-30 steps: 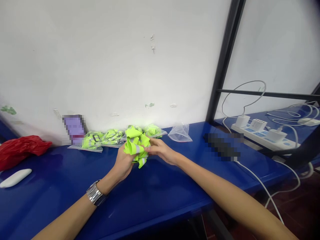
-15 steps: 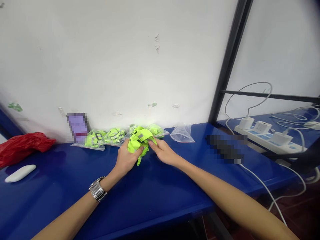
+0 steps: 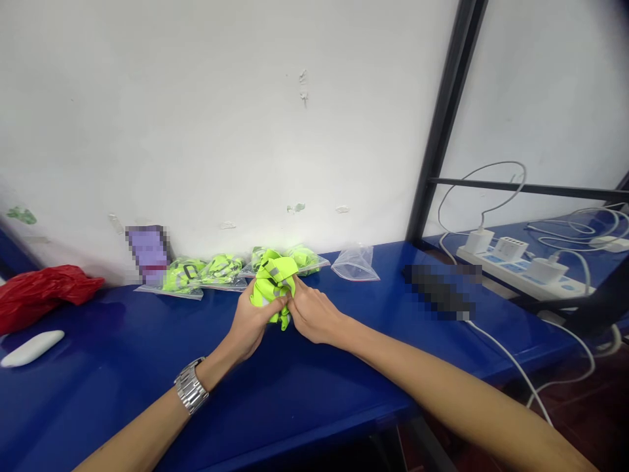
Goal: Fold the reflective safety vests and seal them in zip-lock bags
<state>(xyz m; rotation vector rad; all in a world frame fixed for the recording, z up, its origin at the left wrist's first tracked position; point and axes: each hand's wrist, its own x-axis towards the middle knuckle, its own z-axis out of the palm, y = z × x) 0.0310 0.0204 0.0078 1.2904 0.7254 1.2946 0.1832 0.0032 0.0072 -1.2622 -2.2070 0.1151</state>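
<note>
A bunched-up neon-yellow reflective vest point(image 3: 275, 275) with grey strips is held above the blue table point(image 3: 314, 400). My left hand point(image 3: 254, 316) wraps round its left side, thumb across the front. At the lower right edge of the bundle, my right hand point(image 3: 314, 311) is closed on the fabric, with its fingertips partly hidden. Behind it, against the wall, lie clear bags with similar yellow bundles point(image 3: 184, 274) inside. A clear zip bag point(image 3: 356, 263), with nothing visible in it, lies to the right of my hands.
A pixelated phone point(image 3: 148, 252) leans on the wall at left. Nearby are a red plastic bag point(image 3: 44, 294) and a white oblong case point(image 3: 32, 348). To the right are a pixelated dark object point(image 3: 437, 290) with a white cable, a black post point(image 3: 445, 124) and a power strip point(image 3: 521, 272).
My right hand has moved down and inward, closer to my left thumb, gathering the vest's edge. The vest is bunched more tightly. The view has shifted slightly.
</note>
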